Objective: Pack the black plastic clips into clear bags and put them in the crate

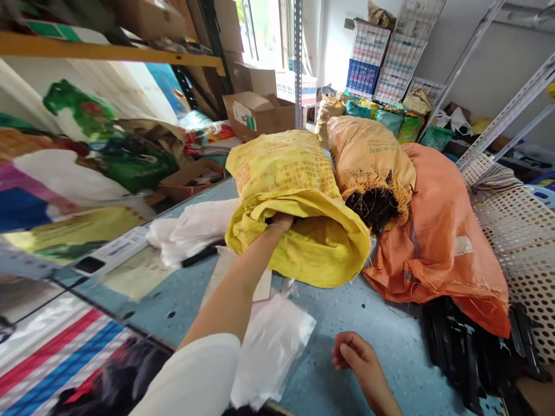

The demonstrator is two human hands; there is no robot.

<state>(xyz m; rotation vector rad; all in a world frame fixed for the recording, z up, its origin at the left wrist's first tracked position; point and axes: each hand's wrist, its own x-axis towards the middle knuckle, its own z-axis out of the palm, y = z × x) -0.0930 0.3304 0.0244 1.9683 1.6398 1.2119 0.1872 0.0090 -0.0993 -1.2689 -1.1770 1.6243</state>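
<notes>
Our left arm (232,283) reached forward across the view from the lower left, bare from a white sleeve (191,375) to a thin bracelet (277,227) at the wrist. Our left hand (281,219) angled downward, its fingers out of sight. Our right hand (358,358) sat low at the lower right, well apart, its fingers (342,352) loosely curled and empty.
</notes>
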